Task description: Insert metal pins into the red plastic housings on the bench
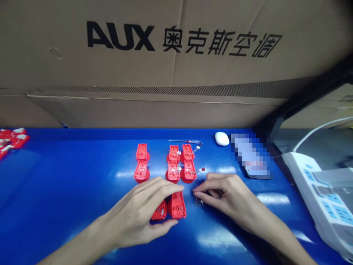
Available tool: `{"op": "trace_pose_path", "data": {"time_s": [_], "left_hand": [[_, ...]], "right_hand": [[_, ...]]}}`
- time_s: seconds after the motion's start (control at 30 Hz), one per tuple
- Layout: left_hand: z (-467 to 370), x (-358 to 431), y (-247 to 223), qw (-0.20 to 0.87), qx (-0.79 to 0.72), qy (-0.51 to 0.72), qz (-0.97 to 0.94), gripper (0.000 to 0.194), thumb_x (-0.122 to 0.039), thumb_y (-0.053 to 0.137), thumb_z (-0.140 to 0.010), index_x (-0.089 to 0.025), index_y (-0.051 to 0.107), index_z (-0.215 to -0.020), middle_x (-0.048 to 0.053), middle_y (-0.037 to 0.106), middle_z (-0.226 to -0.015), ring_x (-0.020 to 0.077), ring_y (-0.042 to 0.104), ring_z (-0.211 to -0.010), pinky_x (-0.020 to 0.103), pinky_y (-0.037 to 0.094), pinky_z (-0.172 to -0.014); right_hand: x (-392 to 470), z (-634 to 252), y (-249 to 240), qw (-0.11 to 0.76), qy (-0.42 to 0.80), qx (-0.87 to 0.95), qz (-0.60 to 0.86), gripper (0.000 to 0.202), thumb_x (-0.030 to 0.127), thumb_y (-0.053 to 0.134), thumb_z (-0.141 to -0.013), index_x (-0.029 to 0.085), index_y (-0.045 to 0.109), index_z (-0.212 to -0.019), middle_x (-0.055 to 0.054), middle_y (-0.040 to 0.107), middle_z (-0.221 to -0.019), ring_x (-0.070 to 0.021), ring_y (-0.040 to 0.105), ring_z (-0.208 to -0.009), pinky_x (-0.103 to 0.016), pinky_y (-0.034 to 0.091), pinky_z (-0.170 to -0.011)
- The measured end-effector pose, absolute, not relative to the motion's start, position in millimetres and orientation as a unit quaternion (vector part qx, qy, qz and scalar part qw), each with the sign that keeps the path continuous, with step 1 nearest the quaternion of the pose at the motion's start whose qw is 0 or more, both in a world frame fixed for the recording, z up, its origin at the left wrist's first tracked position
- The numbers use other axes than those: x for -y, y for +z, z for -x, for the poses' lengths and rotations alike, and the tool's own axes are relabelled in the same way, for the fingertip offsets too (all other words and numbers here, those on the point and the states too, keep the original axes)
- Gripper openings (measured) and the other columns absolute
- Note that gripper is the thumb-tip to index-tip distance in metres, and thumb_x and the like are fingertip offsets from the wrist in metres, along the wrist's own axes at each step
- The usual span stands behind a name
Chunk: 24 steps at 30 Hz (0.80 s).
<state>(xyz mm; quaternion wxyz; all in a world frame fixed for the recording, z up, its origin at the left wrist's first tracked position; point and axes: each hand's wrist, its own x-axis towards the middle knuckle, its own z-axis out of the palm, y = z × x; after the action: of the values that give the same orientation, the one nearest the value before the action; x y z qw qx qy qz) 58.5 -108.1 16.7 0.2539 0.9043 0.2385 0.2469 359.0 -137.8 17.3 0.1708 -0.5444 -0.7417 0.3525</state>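
Observation:
My left hand [138, 210] holds a red plastic housing [178, 206] with thumb and index finger at opposite ends. The housing lies with its hollow side up. Another red housing [159, 212] sits beside it, partly hidden by my fingers. My right hand [227, 189] is closed in a pinch just right of the held housing; what lies between its fingertips, if anything, is too small to make out. Under those fingertips are several thin dark screws [197, 201]. Beyond both hands stand more red housings [141, 170] in rows, some with a thin metal shaft and white piece [202, 170].
A screwdriver [185, 141] with a clear handle lies behind the housings on the blue table [68, 191]. At right are a white rounded case [222, 138], a blurred-out phone [250, 156] and a white power strip [320, 195]. Red-white pieces [12, 141] lie far left; a cardboard wall [154, 73] stands behind.

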Motion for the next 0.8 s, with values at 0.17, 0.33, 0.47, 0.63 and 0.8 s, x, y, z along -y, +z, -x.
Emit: {"op": "trace_pose_path", "data": {"time_s": [0.17, 0.33, 0.47, 0.63, 0.8], "left_hand": [[-55.4, 105.0, 22.2, 0.239, -0.229, 0.249, -0.91, 0.067, -0.027, 0.084, -0.095, -0.019, 0.052, -0.153, 0.014, 0.075, -0.138, 0.0291, 0.074, -0.127, 0.042, 0.063, -0.11], [-49.2, 99.9, 26.9, 0.227, -0.224, 0.232, -0.919, 0.071, -0.031, 0.085, -0.094, -0.021, 0.051, -0.155, 0.013, 0.075, -0.14, 0.03, 0.074, -0.129, 0.045, 0.06, -0.116], [-42.9, 96.9, 28.9, 0.218, -0.234, 0.184, -0.929, 0.077, -0.034, 0.087, -0.091, -0.023, 0.05, -0.158, 0.013, 0.072, -0.147, 0.0327, 0.072, -0.134, 0.048, 0.059, -0.118], [-40.1, 97.3, 29.5, 0.228, -0.248, 0.132, -0.932, 0.076, -0.03, 0.085, -0.092, -0.025, 0.05, -0.16, 0.012, 0.07, -0.149, 0.0326, 0.072, -0.134, 0.046, 0.063, -0.113], [-41.4, 101.5, 20.6, 0.244, -0.257, 0.135, -0.925, 0.07, -0.022, 0.078, -0.098, -0.027, 0.049, -0.161, 0.009, 0.073, -0.14, 0.0285, 0.077, -0.124, 0.04, 0.066, -0.104]], "right_hand": [[137.2, -360.5, 19.5, 0.188, 0.357, 0.734, 0.547, 0.022, 0.042, 0.07, -0.108, 0.029, 0.088, -0.105, 0.0, 0.073, -0.082, -0.0142, 0.06, -0.065, -0.029, 0.041, -0.066], [138.3, -362.9, 20.1, 0.211, 0.358, 0.717, 0.56, 0.03, 0.049, 0.067, -0.11, 0.027, 0.087, -0.111, -0.003, 0.078, -0.09, -0.0163, 0.064, -0.07, -0.03, 0.044, -0.067], [138.4, -360.5, 23.0, 0.221, 0.351, 0.715, 0.563, 0.031, 0.05, 0.065, -0.11, 0.027, 0.086, -0.11, -0.002, 0.075, -0.086, -0.0147, 0.056, -0.065, -0.03, 0.039, -0.063], [146.0, -349.7, 25.8, 0.27, 0.349, 0.745, 0.501, 0.024, 0.042, 0.066, -0.111, 0.027, 0.084, -0.108, 0.002, 0.062, -0.074, -0.0133, 0.054, -0.064, -0.028, 0.04, -0.064], [160.0, -330.9, 14.9, 0.31, 0.326, 0.779, 0.436, 0.018, 0.035, 0.073, -0.107, 0.03, 0.08, -0.123, 0.004, 0.059, -0.076, -0.0126, 0.055, -0.067, -0.027, 0.043, -0.064]]}}
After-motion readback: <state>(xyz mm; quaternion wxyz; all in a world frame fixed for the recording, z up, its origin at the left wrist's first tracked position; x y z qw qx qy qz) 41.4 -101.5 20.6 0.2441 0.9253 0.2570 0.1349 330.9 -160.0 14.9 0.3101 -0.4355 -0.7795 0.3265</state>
